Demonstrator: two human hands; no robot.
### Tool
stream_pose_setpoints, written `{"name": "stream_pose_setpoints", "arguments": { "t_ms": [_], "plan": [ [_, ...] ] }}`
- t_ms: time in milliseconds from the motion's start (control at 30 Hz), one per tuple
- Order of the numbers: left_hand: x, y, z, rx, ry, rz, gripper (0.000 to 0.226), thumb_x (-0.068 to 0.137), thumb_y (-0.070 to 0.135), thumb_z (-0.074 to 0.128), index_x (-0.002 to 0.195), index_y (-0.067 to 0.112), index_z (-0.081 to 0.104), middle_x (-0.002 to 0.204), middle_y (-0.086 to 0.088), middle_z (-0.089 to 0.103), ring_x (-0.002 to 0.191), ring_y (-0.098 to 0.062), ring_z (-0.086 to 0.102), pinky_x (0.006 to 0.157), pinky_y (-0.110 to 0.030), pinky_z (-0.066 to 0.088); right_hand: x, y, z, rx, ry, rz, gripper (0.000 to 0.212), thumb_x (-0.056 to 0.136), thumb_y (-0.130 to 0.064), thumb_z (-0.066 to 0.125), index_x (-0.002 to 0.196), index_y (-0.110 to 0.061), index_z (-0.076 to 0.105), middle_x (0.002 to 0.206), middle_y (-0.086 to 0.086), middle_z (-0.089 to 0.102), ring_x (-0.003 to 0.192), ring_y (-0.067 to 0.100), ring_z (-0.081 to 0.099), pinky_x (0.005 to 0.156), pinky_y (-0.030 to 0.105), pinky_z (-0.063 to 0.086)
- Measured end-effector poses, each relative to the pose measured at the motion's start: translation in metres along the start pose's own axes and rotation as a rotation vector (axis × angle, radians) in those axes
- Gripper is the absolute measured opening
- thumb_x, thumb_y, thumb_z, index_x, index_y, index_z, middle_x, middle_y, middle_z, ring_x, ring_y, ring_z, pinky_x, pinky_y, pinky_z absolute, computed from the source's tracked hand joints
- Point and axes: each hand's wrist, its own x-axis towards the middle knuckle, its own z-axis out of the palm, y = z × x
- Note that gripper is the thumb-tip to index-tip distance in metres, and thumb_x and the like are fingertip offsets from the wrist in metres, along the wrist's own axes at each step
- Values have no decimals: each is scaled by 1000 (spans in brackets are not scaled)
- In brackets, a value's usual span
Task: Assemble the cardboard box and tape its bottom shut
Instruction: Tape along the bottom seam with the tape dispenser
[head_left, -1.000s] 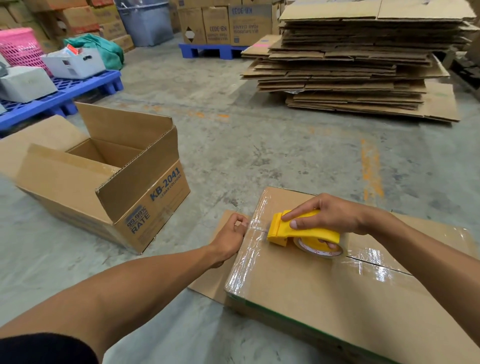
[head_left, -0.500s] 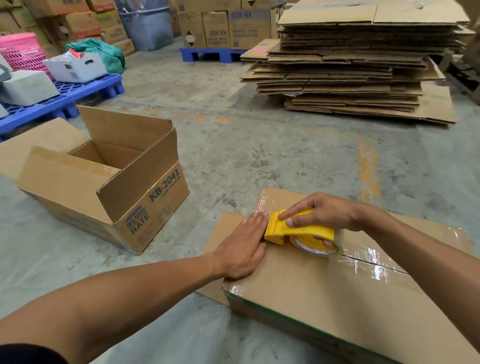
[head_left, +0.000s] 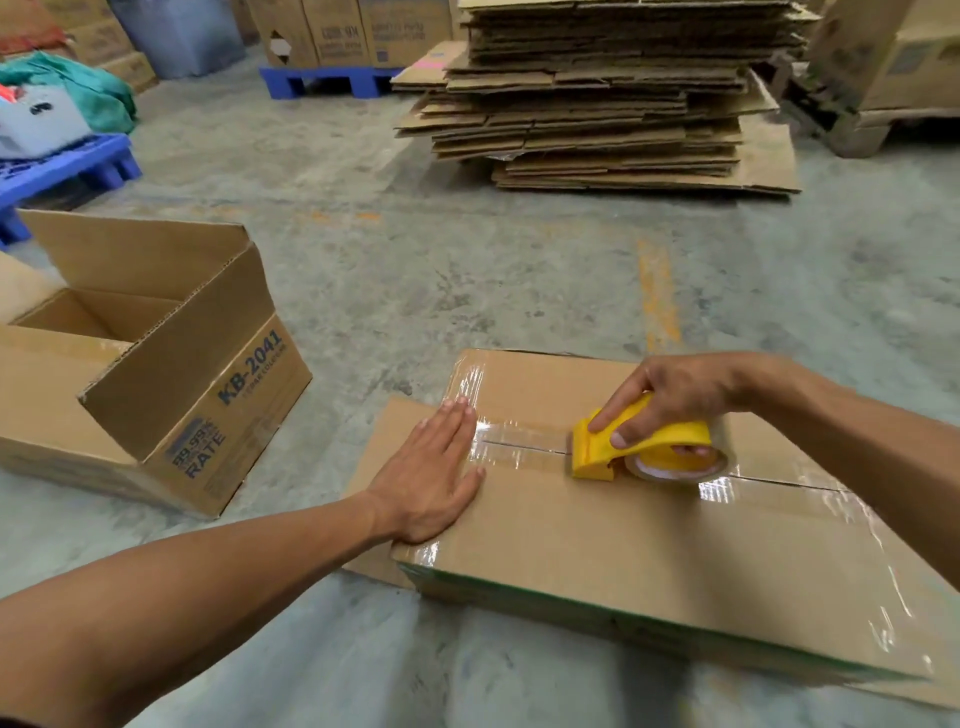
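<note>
A brown cardboard box (head_left: 623, 545) lies on the concrete floor in front of me, its closed flaps facing up. Clear tape (head_left: 519, 451) runs along the centre seam, with more shiny tape near the left edge. My right hand (head_left: 670, 392) grips a yellow tape dispenser (head_left: 636, 449) that rests on the seam around the box's middle. My left hand (head_left: 434, 478) lies flat, fingers together, on the box's left end, pressing the taped end down.
An open box marked KB-2041 (head_left: 171, 384) stands on the floor to the left. A tall stack of flattened cartons (head_left: 597, 98) lies ahead. Blue pallets (head_left: 67, 171) with bins are at far left, more boxes on a pallet (head_left: 332, 78) behind.
My right hand has drawn the dispenser rightward along the seam, laying tape. My left hand moved from the box's left edge onto its top and now lies flat.
</note>
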Motion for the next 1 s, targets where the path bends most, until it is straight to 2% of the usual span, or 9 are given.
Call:
{"name": "stream_pose_setpoints", "arguments": {
  "t_ms": [67,233,300,400,467,567,733,1000],
  "plan": [
    [0,1,-1,10,-3,3,73,99,54,12,153,14,-15,161,-2,-20,147,-12,-22,122,-35,-6,-19,17,-3,47,34,38,30,77,-26,83,106,-31,78,73,-4,72,46,5,58,45,15,47],
    [5,4,-7,112,-45,-4,75,97,55,10,154,11,-13,162,-6,-17,148,-16,-19,121,-42,-10,-21,16,0,56,45,41,31,79,-19,81,109,-23,77,69,2,70,34,7,53,36,16,44],
    [7,9,-12,161,-41,-4,75,96,54,9,154,11,-12,162,-9,-16,149,-19,-19,120,-44,-13,-21,17,-1,71,45,48,31,78,-20,82,109,-25,77,68,3,70,33,11,52,35,17,44],
    [15,34,-16,193,2,119,77,94,54,10,154,11,-11,162,-9,-16,149,-21,-19,120,-45,-12,-21,23,-2,97,38,48,33,77,-23,83,109,-27,77,70,4,71,35,16,52,36,19,45],
    [26,62,-11,161,-8,194,78,95,55,14,155,11,-9,163,-7,-15,149,-21,-18,120,-45,-10,-20,24,-3,106,35,45,34,77,-23,83,110,-27,77,68,3,70,36,17,52,35,20,46],
    [35,88,7,87,-49,186,78,95,58,14,155,14,-8,163,-3,-15,149,-17,-19,121,-44,-9,-18,25,-2,131,29,46,35,77,-23,82,111,-26,77,67,4,69,36,18,52,35,22,47],
    [36,70,10,95,-19,223,74,94,59,12,155,22,-11,162,6,-16,148,-10,-20,122,-37,-7,-11,24,0,132,2,41,32,77,-25,82,109,-28,77,69,7,69,39,23,51,37,23,47],
    [28,18,-2,125,-47,201,66,98,55,15,154,32,-12,161,15,-18,147,-6,-20,122,-35,-6,20,-3,6,152,-24,-28,32,78,-28,82,109,-28,77,74,7,72,43,23,54,42,26,52]
  ]
}}
